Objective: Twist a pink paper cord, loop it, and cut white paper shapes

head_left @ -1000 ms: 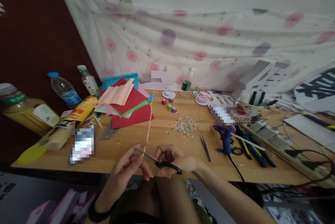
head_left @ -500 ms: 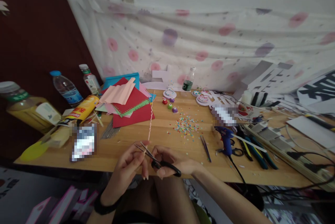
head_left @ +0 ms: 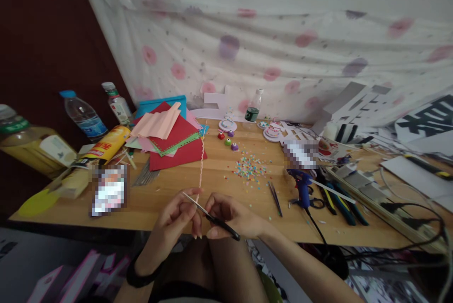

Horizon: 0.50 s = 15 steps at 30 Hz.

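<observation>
At the table's near edge the left hand (head_left: 177, 218) pinches the pink strip (head_left: 201, 171) so close to the scissors (head_left: 208, 215), gripped by the right hand (head_left: 231, 215), that the blades could nick a fingertip

Thin pink wavy-edged paper strip (head_left: 201, 166) stretched flat across wooden desk (head_left: 226, 189), near end raised; black-handled steel scissors (head_left: 211, 216) with blades closed, pointing left toward strip's near end.
</observation>
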Available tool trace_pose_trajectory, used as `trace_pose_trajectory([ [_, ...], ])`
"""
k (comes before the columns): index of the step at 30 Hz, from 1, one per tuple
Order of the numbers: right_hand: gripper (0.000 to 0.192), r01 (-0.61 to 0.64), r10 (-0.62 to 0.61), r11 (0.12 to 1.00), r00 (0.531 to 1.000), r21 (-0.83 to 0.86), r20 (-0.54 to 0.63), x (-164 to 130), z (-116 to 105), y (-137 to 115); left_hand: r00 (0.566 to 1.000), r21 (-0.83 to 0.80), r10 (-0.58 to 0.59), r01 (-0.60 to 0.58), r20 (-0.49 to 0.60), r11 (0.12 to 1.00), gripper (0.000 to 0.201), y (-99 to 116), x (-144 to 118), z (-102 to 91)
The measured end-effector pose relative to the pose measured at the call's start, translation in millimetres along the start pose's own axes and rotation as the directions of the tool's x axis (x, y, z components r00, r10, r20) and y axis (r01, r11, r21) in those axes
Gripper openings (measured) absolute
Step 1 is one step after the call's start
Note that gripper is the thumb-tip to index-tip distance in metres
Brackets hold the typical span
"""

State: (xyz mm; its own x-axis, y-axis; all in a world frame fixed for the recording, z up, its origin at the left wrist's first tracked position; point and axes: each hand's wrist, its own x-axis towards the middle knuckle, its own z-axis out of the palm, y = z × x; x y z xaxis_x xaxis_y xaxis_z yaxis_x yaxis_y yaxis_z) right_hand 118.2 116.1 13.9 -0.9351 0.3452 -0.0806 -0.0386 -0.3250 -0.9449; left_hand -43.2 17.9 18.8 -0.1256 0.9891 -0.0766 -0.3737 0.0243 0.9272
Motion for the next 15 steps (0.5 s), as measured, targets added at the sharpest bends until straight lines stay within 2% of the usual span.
trace_pose_trajectory([
  [7, 0.054, -0.04, 0.038, 0.999, 0.998, -0.034, -0.055, 5, -3, 11, 0.999, 0.046, 0.037, -0.038, 0.007, 0.998, 0.045, -3, 1, -5.3],
  [10, 0.056, -0.072, 0.067, 0.995, 0.995, -0.066, -0.079, 5, -5, 13, 0.999, 0.093, 0.048, -0.048, 0.002, 0.994, 0.052, -5, 0, -8.2],
  [13, 0.06, -0.121, 0.117, 0.989, 0.992, -0.084, -0.053, 2, -6, 9, 0.999, 0.158, 0.045, -0.044, -0.005, 0.986, 0.06, -6, -1, -10.0],
  [15, 0.061, -0.112, 0.111, 0.99, 0.994, -0.084, -0.011, 1, -5, 6, 0.999, 0.173, 0.047, -0.049, 0.019, 0.984, 0.055, -8, 0, -10.6],
])
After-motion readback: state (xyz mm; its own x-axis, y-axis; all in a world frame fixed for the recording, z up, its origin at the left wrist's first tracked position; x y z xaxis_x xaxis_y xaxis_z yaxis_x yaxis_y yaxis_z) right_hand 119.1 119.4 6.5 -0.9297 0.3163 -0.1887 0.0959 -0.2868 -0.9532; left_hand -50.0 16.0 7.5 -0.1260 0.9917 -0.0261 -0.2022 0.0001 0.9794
